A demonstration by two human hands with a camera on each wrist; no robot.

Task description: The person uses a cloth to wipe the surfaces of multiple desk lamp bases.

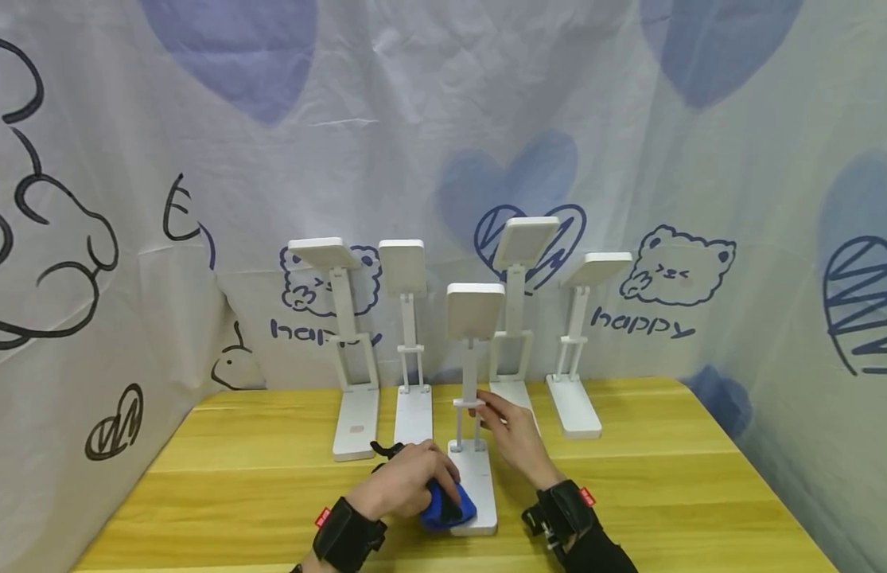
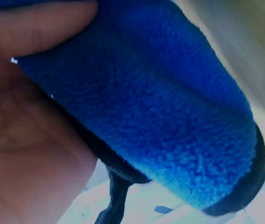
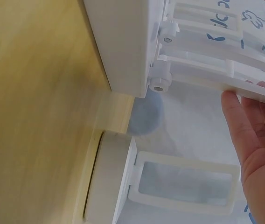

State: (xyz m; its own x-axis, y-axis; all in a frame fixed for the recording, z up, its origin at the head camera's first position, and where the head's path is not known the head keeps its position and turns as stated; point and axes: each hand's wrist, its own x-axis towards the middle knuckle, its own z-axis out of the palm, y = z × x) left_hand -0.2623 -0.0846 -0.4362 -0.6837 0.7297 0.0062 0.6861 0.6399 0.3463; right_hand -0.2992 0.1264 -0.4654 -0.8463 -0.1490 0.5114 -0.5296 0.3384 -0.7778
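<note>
Nearest me on the table stands a white folding phone stand (image 1: pixel 476 312), upright with its holder plate raised. My left hand (image 1: pixel 409 479) grips a fuzzy blue cloth (image 1: pixel 443 511) with black edging and a dark strap, pressed on the near part of the stand's base (image 1: pixel 475 477). In the left wrist view the thumb lies over the cloth (image 2: pixel 170 112); that stand is not clearly made out there. My right hand (image 1: pixel 516 438) holds the stand's post at the crossbar. Its fingers reach behind the bar in the right wrist view, beside the hand (image 3: pixel 258 140).
Behind stand several similar white stands: one at the far left (image 1: pixel 356 426), one beside it (image 1: pixel 413 414), one behind my right hand (image 1: pixel 525 241) and one at the right (image 1: pixel 575 407). A printed curtain (image 1: pixel 414 175) rises behind the wooden table (image 1: pixel 665 477).
</note>
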